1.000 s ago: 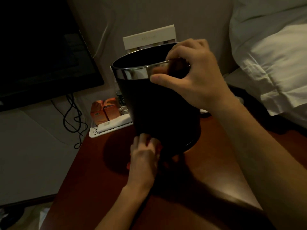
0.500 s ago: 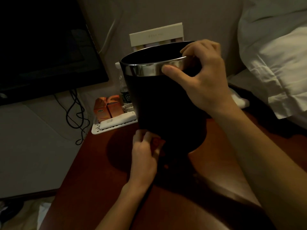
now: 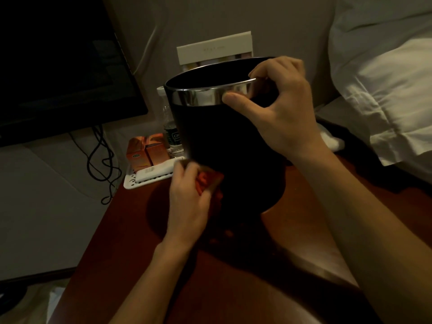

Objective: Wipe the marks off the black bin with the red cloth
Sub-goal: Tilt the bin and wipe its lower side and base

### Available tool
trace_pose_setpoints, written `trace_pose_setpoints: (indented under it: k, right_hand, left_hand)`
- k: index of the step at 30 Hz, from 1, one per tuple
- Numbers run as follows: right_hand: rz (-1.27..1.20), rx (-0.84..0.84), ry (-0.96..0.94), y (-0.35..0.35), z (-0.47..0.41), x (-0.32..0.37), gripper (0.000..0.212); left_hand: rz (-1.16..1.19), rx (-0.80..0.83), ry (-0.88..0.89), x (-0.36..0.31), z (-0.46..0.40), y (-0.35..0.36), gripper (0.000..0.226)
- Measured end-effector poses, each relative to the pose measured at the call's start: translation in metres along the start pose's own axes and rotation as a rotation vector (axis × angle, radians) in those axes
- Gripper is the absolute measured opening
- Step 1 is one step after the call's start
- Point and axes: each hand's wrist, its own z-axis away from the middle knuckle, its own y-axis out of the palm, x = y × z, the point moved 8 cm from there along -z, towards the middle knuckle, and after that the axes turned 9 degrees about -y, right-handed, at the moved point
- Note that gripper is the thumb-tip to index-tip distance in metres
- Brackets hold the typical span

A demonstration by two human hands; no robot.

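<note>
1. Head view: black bin [image 3: 224, 141], frame centre, stood on the red-brown table [image 3: 131, 230], tipped slightly, presumably to expose its side.
2. Right hand [image 3: 280, 108] pinched the silver rim, steadying it.
3. Left hand [image 3: 189, 197], lower centre, clutched the red cloth [image 3: 205, 181] against the bin's lower wall for wiping.

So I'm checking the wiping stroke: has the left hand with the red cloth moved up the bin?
Yes. The left hand with the red cloth has climbed the black bin, toward the white tray.
</note>
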Motion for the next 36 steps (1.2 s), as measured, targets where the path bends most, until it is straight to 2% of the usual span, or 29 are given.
trace_pose_setpoints:
  k: [2, 6, 9, 11, 13, 17, 21, 23, 27, 28, 30, 33, 36]
  right_hand:
    - [0.0, 0.003, -0.006, 0.001, -0.001, 0.0, 0.043]
    - [-0.015, 0.025, -0.002, 0.0, 0.0, -0.002, 0.043]
    - [-0.053, 0.054, 0.014, -0.001, 0.0, -0.004, 0.04]
    - [-0.077, 0.035, 0.017, -0.006, -0.002, -0.008, 0.031]
    - [-0.102, -0.034, 0.026, -0.016, -0.003, -0.017, 0.024]
    - [-0.218, -0.129, 0.124, -0.025, -0.002, -0.047, 0.023]
    - [-0.285, -0.141, 0.148, -0.024, 0.0, -0.058, 0.015]
    - [-0.29, -0.111, 0.16, -0.022, 0.001, -0.057, 0.009]
    - [-0.258, -0.107, 0.139, -0.022, -0.001, -0.05, 0.004]
    - [-0.252, -0.107, 0.128, -0.022, -0.001, -0.047, 0.005]
    - [-0.23, -0.091, 0.125, -0.019, -0.001, -0.044, 0.009]
    - [-0.215, -0.062, 0.144, -0.015, 0.0, -0.039, 0.017]
    - [-0.195, -0.064, 0.133, -0.013, 0.0, -0.035, 0.02]
  left_hand:
    - [0.031, -0.036, -0.009, -0.002, -0.007, -0.005, 0.022]
    - [0.008, 0.228, -0.185, 0.035, 0.02, 0.022, 0.032]
    - [-0.075, 0.293, -0.205, 0.052, 0.025, 0.029, 0.028]
    - [-0.057, 0.245, -0.188, 0.041, 0.015, 0.023, 0.026]
    - [-0.052, 0.118, -0.085, 0.013, -0.003, 0.008, 0.022]
    - [0.003, -0.091, 0.089, -0.043, -0.033, -0.025, 0.019]
    - [0.01, -0.099, 0.137, -0.046, -0.032, -0.023, 0.021]
    - [-0.059, -0.029, 0.093, -0.02, -0.019, -0.006, 0.02]
    - [-0.158, 0.303, -0.094, 0.045, 0.019, 0.037, 0.04]
    - [-0.151, 0.307, -0.123, 0.052, 0.023, 0.038, 0.039]
    - [-0.107, 0.218, -0.098, 0.044, 0.013, 0.031, 0.03]
    - [-0.06, 0.033, 0.028, -0.003, -0.016, 0.004, 0.02]
    - [0.034, -0.105, 0.12, -0.053, -0.04, -0.029, 0.021]
